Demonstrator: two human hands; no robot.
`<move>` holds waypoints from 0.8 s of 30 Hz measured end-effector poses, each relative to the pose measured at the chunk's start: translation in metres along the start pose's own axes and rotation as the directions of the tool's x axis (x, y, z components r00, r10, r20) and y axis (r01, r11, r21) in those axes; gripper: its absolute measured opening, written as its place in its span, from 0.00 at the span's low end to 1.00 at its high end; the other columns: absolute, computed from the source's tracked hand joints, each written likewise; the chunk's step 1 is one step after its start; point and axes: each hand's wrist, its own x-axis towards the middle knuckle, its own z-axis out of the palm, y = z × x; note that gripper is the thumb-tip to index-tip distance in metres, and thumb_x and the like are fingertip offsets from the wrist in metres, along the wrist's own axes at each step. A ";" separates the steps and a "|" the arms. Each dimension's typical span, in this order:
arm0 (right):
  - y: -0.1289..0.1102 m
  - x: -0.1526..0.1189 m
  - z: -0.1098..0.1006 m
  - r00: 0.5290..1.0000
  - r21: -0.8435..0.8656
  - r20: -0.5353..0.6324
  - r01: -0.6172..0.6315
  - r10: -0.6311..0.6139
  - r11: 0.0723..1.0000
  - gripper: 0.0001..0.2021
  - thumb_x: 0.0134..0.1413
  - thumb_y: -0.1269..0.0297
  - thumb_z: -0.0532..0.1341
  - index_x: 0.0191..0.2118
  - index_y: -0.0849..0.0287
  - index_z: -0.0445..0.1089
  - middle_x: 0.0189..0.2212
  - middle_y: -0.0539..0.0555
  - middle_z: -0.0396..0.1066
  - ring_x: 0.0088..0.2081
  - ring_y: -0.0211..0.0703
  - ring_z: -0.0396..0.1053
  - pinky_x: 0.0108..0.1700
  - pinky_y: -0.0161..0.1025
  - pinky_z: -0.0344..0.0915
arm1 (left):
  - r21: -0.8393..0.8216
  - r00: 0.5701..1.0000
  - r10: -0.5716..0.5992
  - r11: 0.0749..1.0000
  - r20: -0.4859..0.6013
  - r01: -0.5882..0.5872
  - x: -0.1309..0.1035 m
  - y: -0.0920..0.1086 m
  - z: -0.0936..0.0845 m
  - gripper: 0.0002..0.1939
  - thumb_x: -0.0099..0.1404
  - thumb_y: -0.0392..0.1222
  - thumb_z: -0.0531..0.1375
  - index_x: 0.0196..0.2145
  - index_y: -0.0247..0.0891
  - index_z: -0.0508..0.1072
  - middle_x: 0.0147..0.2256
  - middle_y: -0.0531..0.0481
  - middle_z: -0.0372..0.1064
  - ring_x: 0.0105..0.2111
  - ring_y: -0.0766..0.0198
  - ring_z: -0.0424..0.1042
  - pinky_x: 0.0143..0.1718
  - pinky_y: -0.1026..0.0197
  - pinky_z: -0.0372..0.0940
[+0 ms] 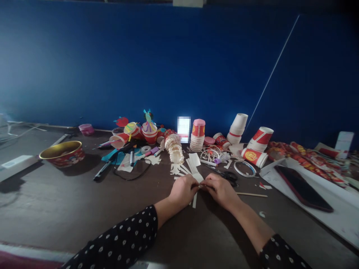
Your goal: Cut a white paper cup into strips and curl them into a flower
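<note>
In the head view my left hand [184,190] and my right hand [220,189] meet just above the table, fingertips pinched together around a small piece of white paper [200,185]. Its shape is mostly hidden by the fingers. A narrow white paper strip [194,201] lies on the table just below the hands. Behind them are more cut paper strips [193,163] and a curled chain of pale folded paper [176,151]. Black scissors [230,177] rest beyond my right hand, with a thin wooden stick [252,194] to its right.
A gold-lined red bowl [62,154] stands at left. Paper-cup crafts [149,132] and a cup stack [198,134] line the back by the blue partition [140,67]. A black marker [132,158] and tape coil [245,169] lie nearer. At right, a phone [304,188] rests in a white tray [322,224].
</note>
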 end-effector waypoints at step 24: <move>0.030 -0.051 -0.043 0.980 -0.093 -0.075 -0.190 0.184 0.977 0.11 0.55 0.60 0.58 0.41 0.55 0.73 0.39 0.56 0.73 0.41 0.48 0.69 0.44 0.45 0.65 | -0.118 0.929 0.196 0.979 0.314 -0.167 -0.004 -0.004 -0.038 0.16 0.41 0.39 0.69 0.31 0.37 0.72 0.33 0.52 0.66 0.32 0.64 0.65 0.31 0.67 0.58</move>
